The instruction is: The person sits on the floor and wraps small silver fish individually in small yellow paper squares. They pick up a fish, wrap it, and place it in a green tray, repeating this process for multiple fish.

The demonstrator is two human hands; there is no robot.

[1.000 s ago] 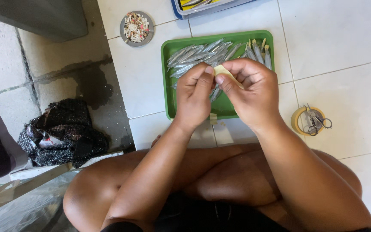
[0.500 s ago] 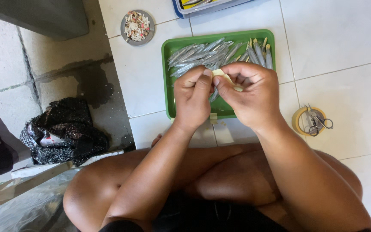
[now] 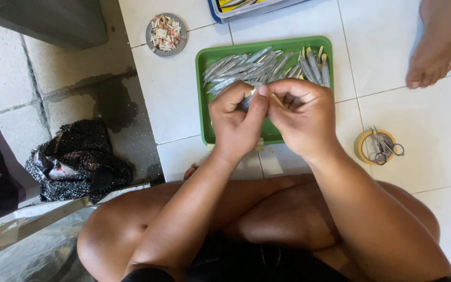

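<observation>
1. The left hand (image 3: 236,122) and right hand (image 3: 304,117) meet fingertip to fingertip, both pinched shut on one small silvery fish (image 3: 247,99) with a pale yellowish strip at its end, held just above the near half of the tray.
2. Below the hands sits a green rectangular plastic tray (image 3: 203,112); a heap of thin silver fish (image 3: 257,68) lies along its far side.
3. Beyond the tray's left corner stands a small round grey dish of pinkish-white scraps (image 3: 166,33).
4. To the right, on the white floor tiles (image 3: 418,120), lies a yellow tape roll (image 3: 364,146) with small scissors (image 3: 384,146) across it.
5. Another person's bare foot (image 3: 434,52) rests at top right.
6. A crumpled black bag (image 3: 79,162) lies far left.
</observation>
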